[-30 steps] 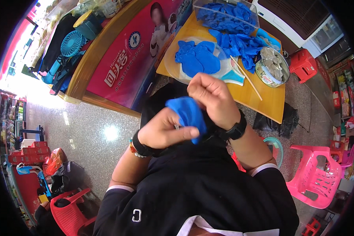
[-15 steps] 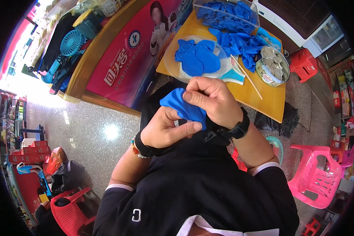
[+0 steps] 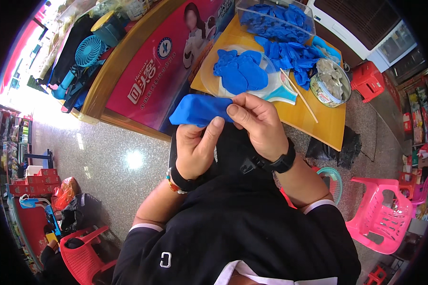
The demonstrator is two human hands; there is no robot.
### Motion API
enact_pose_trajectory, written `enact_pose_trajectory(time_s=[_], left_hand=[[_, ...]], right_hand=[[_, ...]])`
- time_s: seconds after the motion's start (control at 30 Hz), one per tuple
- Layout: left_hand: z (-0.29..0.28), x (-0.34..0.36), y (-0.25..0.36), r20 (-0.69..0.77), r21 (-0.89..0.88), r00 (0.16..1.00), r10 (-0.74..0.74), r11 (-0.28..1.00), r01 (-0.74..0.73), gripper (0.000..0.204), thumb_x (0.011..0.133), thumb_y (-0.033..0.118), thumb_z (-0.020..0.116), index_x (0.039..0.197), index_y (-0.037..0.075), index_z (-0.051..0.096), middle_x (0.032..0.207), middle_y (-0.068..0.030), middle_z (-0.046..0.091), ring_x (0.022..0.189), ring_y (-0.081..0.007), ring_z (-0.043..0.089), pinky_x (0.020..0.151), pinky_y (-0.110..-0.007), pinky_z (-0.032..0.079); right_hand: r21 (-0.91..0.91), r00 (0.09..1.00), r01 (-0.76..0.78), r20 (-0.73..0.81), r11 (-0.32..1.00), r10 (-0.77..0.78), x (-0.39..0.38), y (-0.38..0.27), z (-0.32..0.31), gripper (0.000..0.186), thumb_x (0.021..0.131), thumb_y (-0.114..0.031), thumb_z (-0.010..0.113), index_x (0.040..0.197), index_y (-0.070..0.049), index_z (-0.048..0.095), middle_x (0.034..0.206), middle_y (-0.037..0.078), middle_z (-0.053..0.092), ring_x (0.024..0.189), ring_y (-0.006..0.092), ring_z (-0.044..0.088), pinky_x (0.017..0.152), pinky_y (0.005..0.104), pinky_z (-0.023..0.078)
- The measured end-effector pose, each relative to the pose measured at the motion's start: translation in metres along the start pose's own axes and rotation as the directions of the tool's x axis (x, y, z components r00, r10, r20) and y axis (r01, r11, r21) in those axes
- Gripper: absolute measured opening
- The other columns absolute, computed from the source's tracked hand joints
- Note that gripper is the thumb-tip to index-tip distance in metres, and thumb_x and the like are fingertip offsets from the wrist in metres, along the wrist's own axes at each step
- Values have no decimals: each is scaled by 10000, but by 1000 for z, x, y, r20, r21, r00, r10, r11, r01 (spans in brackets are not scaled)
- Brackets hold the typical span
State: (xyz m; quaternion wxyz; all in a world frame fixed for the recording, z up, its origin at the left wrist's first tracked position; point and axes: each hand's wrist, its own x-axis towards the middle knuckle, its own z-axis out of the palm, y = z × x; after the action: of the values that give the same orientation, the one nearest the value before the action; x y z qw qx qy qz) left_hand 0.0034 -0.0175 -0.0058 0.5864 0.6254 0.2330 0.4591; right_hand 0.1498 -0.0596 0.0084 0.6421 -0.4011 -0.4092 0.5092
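Held piece (image 3: 195, 109): plain blue
Plate pieces (image 3: 245, 76): same plain blue
Worktop (image 3: 329, 128): yellow-orange
Stick (image 3: 299, 96): pale tan
Shirt (image 3: 252, 213): black, white trim, white chest mark
Wristwatch (image 3: 285, 163): black
Bracelet (image 3: 174, 187): red, white, turquoise beads
Fan (image 3: 89, 51): light blue
Left chair (image 3: 83, 259): red, perforated pattern
Floor (image 3: 109, 164): grey, speckled
Counter panel (image 3: 161, 71): magenta, white print

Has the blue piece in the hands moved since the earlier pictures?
Yes. Against the yellow table, the blue piece has moved leftward and away from the person's chest.
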Motion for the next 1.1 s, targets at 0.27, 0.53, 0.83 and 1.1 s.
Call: enact_pose_trajectory(time_s=[0.27, 0.53, 0.83, 1.1], left_hand=[[-3, 3, -3, -45, 305, 961, 272, 920, -247, 164, 939, 90, 532, 1030, 0, 634, 1102, -63, 538, 972, -147, 524, 845, -285, 414], [3, 10, -3, 69, -491, 997, -38, 868, 67, 497, 986, 198, 417, 1437, 62, 258, 1410, -117, 392, 1230, -227, 458, 1043, -420, 337], [-14, 11, -9, 34, -577, 997, -70, 813, 77, 199, 979, 139, 459, 940, 0, 597, 1050, -103, 611, 909, -181, 609, 853, -330, 479], [1, 23, 10, 142, -468, 987, -78, 873, 136, 637, 884, 255, 631, 1402, 70, 309, 1299, -128, 501, 1144, -254, 535, 929, -412, 468]], right_hand=[[62, 977, 98, -196, 993, -84, -3, 4, 17, 88, 921, -112, 585, 904, -27, 573, 715, -53, 520, 631, 9, 430, 568, 168, 345], [-148, 975, 194, -76, 970, -207, -6, 17, 9, 94, 932, -117, 575, 944, -28, 548, 764, -32, 561, 648, 4, 457, 573, 169, 368], [-89, 970, 170, -163, 981, -182, -4, 13, -11, 103, 928, -130, 587, 951, -36, 552, 740, -53, 527, 626, 14, 429, 568, 172, 346], [-203, 982, 172, -44, 964, -184, -16, -1, -21, 95, 923, -88, 579, 989, -25, 554, 813, -36, 548, 717, 18, 481, 654, 175, 393]])
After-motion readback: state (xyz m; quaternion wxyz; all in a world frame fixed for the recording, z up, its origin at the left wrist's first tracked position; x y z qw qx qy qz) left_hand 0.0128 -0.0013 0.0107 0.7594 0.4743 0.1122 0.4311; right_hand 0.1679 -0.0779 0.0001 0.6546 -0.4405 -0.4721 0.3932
